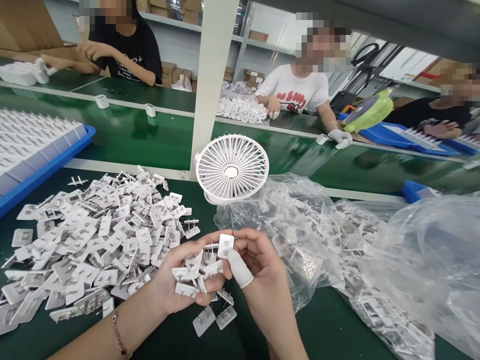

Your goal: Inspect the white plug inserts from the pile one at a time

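My left hand (180, 280) is cupped palm up near the table's front, closed around a handful of small white plastic plug plates (195, 277) with metal prongs. My right hand (258, 270), with a white finger cot on one fingertip, pinches a single white plug plate (226, 245) just above that handful. A large loose pile of the same plates (93, 245) lies on the green table to the left of my hands. Two more plates (214, 318) lie on the table below my left hand.
A small white fan (231, 169) stands behind my hands by a white post (210, 85). Clear plastic bags (337, 250) of plates spread to the right. A blue tray (41, 145) of parts sits far left. Three people work across a green conveyor (150, 135).
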{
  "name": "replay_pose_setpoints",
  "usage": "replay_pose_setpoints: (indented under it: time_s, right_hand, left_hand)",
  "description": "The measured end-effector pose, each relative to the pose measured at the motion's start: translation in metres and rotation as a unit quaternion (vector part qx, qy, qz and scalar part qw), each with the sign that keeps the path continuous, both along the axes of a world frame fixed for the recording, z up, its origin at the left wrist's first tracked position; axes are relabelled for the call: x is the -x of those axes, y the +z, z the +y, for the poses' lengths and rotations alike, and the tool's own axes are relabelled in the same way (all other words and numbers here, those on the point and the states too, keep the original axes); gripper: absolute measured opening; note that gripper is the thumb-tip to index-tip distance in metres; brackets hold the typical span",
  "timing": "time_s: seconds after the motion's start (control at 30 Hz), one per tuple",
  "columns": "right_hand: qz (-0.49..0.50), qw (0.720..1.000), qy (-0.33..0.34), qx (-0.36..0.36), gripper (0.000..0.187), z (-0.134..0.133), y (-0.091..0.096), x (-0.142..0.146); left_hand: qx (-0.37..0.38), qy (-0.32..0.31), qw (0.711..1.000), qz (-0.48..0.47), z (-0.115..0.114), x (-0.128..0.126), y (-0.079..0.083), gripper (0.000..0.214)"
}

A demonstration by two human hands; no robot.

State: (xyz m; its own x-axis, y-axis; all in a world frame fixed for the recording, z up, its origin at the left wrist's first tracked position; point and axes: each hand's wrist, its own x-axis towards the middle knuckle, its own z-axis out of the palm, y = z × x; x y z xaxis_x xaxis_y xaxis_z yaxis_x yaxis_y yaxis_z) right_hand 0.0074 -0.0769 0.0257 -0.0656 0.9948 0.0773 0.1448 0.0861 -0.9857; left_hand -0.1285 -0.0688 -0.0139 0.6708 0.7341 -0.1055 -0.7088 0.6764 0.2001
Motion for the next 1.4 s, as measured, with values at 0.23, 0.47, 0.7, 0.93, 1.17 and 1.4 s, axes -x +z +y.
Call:
replay_pose_setpoints:
  time_s: [0.23,0.47,0.7,0.93,1.17,1.4]
  right_hand:
    - [-0.037,0.999,0.006,-0.017,0.014,0.000,0.001,-0.002]
    - [0.001,0.999,0.041,0.006,0.014,0.001,0.001,-0.007]
    - [0.031,0.997,0.057,0.038,0.012,0.004,-0.001,-0.010]
    - [0.061,0.996,0.057,0.041,0.005,0.001,0.002,-0.005]
    - [0.081,0.993,0.067,0.044,0.012,0.001,0.000,-0.005]
    - [0.077,0.993,0.084,0.032,0.010,0.000,0.001,-0.007]
  left_hand:
    - [-0.007,0.002,1.000,0.010,-0.002,-0.001,0.000,0.035]
    - [-0.014,0.003,1.000,0.008,-0.002,-0.001,0.000,0.035]
    - [-0.036,0.007,0.999,0.017,-0.002,-0.001,0.002,0.040]
    - [-0.011,-0.011,1.000,-0.003,0.000,-0.001,-0.002,0.038]
    - [0.009,-0.018,0.999,-0.024,-0.002,-0.001,-0.002,0.035]
    - [0.014,-0.029,0.998,-0.050,-0.001,0.000,-0.004,0.034]
